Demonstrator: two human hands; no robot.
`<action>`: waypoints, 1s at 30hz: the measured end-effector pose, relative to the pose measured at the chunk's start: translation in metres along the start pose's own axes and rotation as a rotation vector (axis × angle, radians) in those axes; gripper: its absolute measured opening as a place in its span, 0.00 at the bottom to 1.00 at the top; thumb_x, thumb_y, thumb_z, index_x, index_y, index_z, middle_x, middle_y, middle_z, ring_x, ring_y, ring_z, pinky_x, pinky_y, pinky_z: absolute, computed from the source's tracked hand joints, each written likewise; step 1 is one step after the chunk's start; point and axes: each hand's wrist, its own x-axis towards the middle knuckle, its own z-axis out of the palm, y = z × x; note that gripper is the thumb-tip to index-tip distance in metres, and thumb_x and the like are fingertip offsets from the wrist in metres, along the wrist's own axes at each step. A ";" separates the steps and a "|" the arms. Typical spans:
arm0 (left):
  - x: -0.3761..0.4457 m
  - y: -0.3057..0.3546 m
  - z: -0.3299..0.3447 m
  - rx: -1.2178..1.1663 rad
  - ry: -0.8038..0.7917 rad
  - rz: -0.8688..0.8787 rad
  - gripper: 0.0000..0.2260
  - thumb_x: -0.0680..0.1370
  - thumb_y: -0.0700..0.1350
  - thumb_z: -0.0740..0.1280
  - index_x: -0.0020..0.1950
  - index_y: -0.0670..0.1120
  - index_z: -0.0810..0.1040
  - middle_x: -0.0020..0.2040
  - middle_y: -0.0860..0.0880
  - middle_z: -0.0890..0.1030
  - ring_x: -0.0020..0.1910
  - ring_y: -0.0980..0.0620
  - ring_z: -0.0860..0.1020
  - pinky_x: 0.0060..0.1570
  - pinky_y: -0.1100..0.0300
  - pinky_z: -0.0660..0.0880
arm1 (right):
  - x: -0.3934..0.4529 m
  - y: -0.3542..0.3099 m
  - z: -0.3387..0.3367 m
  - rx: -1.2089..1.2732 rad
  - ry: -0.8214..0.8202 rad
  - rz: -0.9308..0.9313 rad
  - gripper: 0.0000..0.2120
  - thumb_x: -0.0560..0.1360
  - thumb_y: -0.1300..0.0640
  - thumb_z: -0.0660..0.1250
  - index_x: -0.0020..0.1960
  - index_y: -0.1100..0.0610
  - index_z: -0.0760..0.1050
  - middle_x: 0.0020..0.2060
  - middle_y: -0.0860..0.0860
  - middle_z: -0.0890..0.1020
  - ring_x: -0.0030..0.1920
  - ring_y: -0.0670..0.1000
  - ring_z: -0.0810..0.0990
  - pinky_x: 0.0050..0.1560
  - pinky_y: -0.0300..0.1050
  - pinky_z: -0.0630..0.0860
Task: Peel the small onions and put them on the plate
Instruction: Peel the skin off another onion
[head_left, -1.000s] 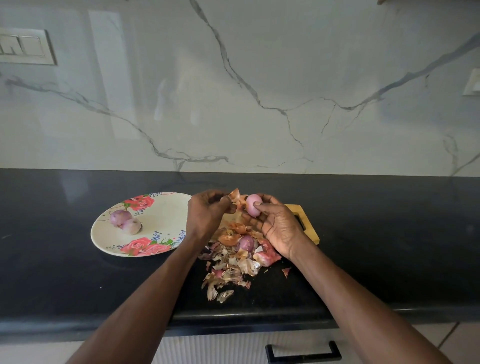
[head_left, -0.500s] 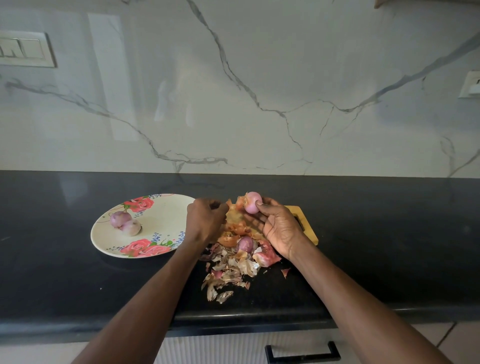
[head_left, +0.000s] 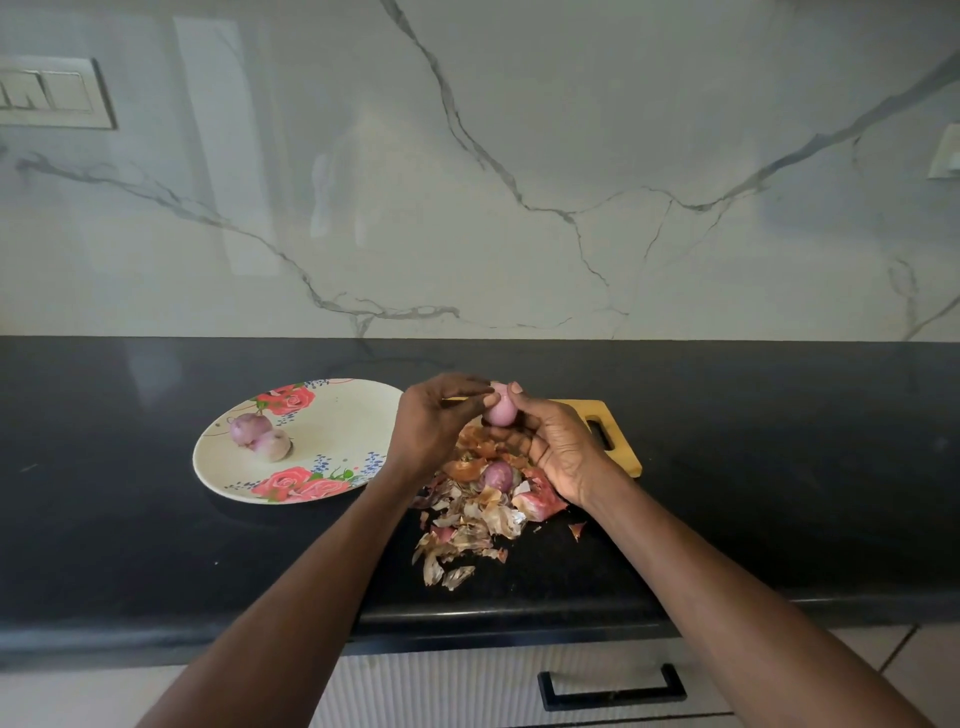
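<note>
A small pale-pink onion (head_left: 501, 410) is held above the far end of a wooden cutting board (head_left: 618, 441), over a heap of dry skins. The right hand (head_left: 558, 449) cradles it from the right and below, thumb laid over its top and fingers curled beneath. The left hand (head_left: 434, 426) meets it from the left, its fingertips pinching at the onion's upper left edge; whether they grip a flap of skin cannot be told. Below the hands, another purple onion (head_left: 497, 475) sits among the peelings (head_left: 467, 525), which spill off the board onto the black surface (head_left: 779, 467) toward the near edge, with one scrap lying apart at the right. To the left, just beside the left wrist, a cream plate (head_left: 337, 415) printed with red roses carries two peeled onions (head_left: 260, 436), touching each other in its left part. A white marble-veined wall (head_left: 519, 156) rises behind, and a black drawer handle (head_left: 613, 688) shows below the surface edge.
</note>
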 end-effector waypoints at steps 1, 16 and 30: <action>-0.001 0.000 0.001 0.059 0.017 0.042 0.05 0.75 0.41 0.76 0.50 0.43 0.87 0.48 0.53 0.85 0.48 0.59 0.83 0.49 0.67 0.75 | 0.000 0.000 0.000 -0.002 0.005 0.003 0.16 0.79 0.55 0.68 0.61 0.66 0.79 0.53 0.64 0.84 0.44 0.53 0.85 0.43 0.41 0.84; -0.003 -0.005 -0.002 0.365 0.012 0.125 0.03 0.81 0.40 0.68 0.52 0.44 0.82 0.47 0.50 0.81 0.45 0.53 0.78 0.41 0.69 0.70 | 0.001 -0.008 -0.002 0.215 0.105 -0.009 0.11 0.80 0.59 0.66 0.56 0.67 0.76 0.40 0.62 0.84 0.33 0.52 0.83 0.37 0.39 0.83; -0.004 0.000 0.002 0.217 0.048 0.216 0.05 0.76 0.43 0.75 0.51 0.44 0.87 0.48 0.51 0.83 0.47 0.57 0.80 0.45 0.67 0.74 | -0.004 -0.003 0.004 -0.034 0.010 0.010 0.17 0.80 0.50 0.67 0.56 0.64 0.81 0.43 0.58 0.86 0.38 0.50 0.84 0.39 0.42 0.83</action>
